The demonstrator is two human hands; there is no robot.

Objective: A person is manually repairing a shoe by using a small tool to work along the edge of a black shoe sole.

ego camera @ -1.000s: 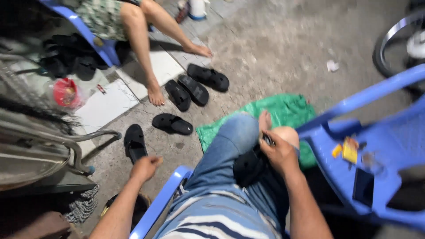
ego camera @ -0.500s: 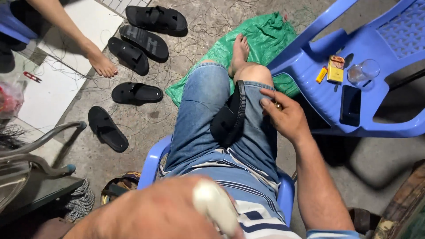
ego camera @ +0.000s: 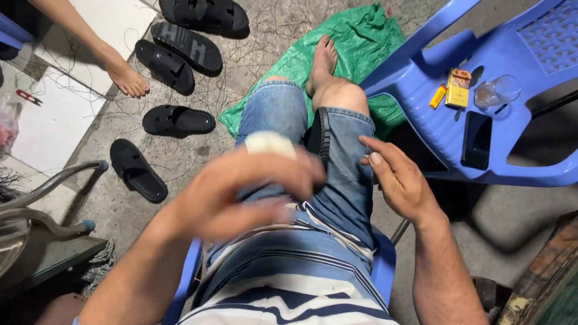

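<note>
- Since 0.5 s ago: left hand [ego camera: 241,192] gone from low at frame bottom up over lap; right hand [ego camera: 400,180] slid off thigh to its outer side; camera tipped a bit, more of blue chair [ego camera: 506,57] in view.
- Left hand blurred by motion, held above lap over jeans shorts [ego camera: 352,162]; pale bandage-like wrap [ego camera: 270,143] on one finger; fingers seem loosely curled together, holding anything or not: can't tell.
- Right hand beside right thigh, fingers extended & slightly apart, tips just at shorts' edge; small dark bit at fingertips, too small to tell.
- Black strap or pouch [ego camera: 318,133] betw. the two thighs, just left of right hand.
- Bare foot [ego camera: 325,60] resting on green plastic sheet [ego camera: 349,42] on concrete floor.
- On blue chair seat: yellow lighter [ego camera: 438,96], small orange-yellow box [ego camera: 459,88], clear glass [ego camera: 497,91], dark phone [ego camera: 477,139], all close together.
- Left side: black sandals [ego camera: 174,51] scattered on floor, another person's bare foot [ego camera: 126,78] near them, red snips [ego camera: 25,96] on white tile.
</note>
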